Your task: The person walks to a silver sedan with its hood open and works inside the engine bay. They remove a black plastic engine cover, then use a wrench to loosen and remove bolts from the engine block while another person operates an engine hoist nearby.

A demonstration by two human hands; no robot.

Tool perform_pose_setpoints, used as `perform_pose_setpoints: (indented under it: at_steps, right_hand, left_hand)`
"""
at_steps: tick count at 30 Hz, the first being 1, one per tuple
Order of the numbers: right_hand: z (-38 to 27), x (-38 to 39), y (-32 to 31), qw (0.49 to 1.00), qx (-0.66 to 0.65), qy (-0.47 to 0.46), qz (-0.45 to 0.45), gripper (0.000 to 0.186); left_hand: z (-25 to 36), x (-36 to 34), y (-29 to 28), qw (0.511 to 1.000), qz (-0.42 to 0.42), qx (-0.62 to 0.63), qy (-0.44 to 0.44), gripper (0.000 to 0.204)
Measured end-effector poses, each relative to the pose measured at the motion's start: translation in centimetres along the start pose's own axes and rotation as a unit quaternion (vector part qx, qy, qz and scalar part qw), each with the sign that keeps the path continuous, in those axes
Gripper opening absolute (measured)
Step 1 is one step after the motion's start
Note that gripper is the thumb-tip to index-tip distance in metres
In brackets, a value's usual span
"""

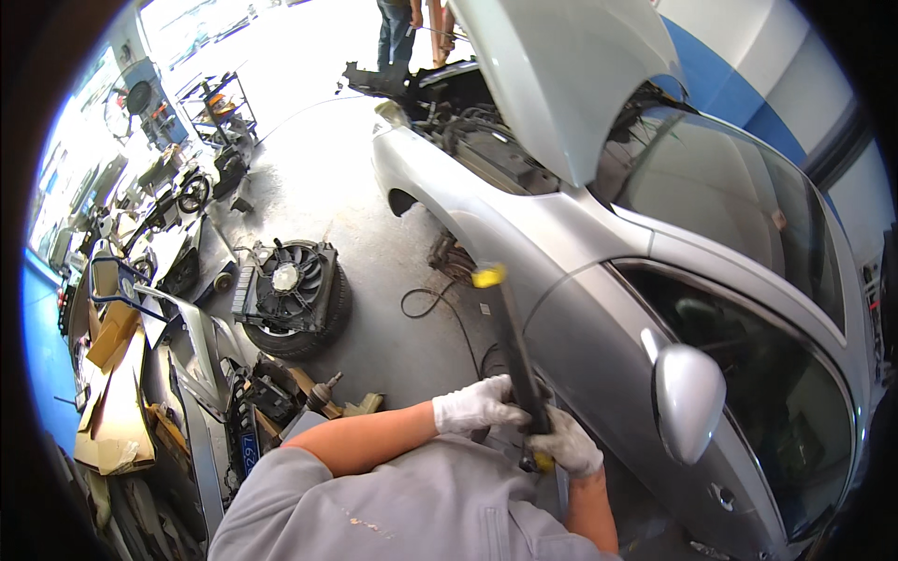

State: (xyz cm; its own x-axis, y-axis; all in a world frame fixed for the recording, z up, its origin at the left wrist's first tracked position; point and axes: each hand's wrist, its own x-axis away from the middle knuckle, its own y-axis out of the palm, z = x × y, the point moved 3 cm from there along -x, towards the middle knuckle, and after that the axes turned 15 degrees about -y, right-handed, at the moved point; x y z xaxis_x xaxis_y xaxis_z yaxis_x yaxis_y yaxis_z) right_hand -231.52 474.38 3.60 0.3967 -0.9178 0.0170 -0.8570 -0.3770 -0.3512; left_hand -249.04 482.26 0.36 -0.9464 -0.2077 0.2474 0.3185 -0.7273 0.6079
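Note:
My left hand (475,404), in a white glove, is closed on a long black bar (513,341) with yellow ends, held upright at the lower middle. My right hand (569,441), in a soiled white glove, grips the same bar near its bottom end. Just beyond it stands a silver car (571,309), its front fender and door closest to my hands. The car's side mirror (690,402) sticks out at the right.
The hood (543,84) is raised. A radiator fan assembly (288,280) lies on a tire (304,343) at left, near piled parts and cardboard (117,393). A cart (215,98) stands behind. A person's legs (395,42) show beyond the car. A cable (430,301) crosses the floor.

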Motion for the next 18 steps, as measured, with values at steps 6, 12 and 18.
perform_pose_setpoints:
  at_steps: [6,12,18]
  right_hand:
    - [1.5,-18.6,4.9,0.960,-0.189,0.047,-0.202,0.044]
    - [4.9,-33.4,8.2,0.959,-0.180,0.062,-0.212,0.052]
    - [4.4,-49.8,5.9,0.982,-0.138,-0.023,-0.125,0.043]
  left_hand:
    - [4.1,8.6,-10.3,0.952,0.217,0.163,0.144,0.047]
    - [9.0,12.9,-22.2,0.866,0.408,0.218,0.190,0.052]
    - [19.2,12.4,-34.8,0.826,0.484,0.199,0.207,0.036]
